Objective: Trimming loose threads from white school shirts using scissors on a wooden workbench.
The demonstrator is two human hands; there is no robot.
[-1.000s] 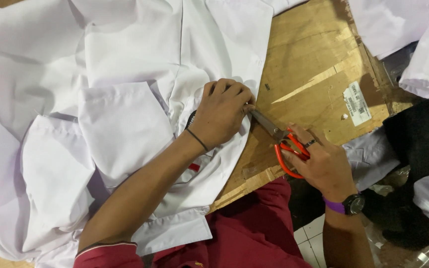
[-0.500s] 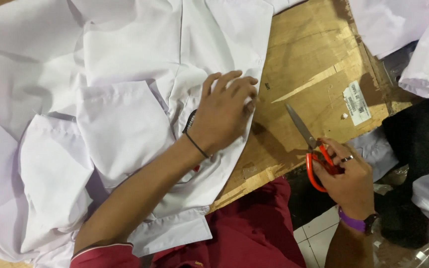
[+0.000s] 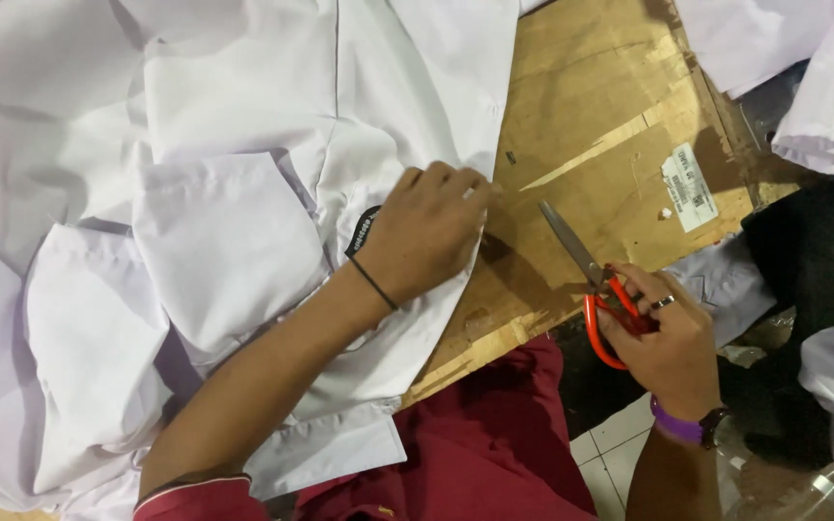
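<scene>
While the left hand pressed flat, fingers spread, on the soft, limp white shirt near the tabletop's front edge, the right hand gripped closed orange-handled scissors.

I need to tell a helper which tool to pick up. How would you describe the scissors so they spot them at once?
Start at the brown cardboard-covered table, right of the white shirt. Over its near edge, the right hand grips the scissors: orange-red loop handles, grey blades pointing up-left, the only bright-coloured tool there.
</scene>
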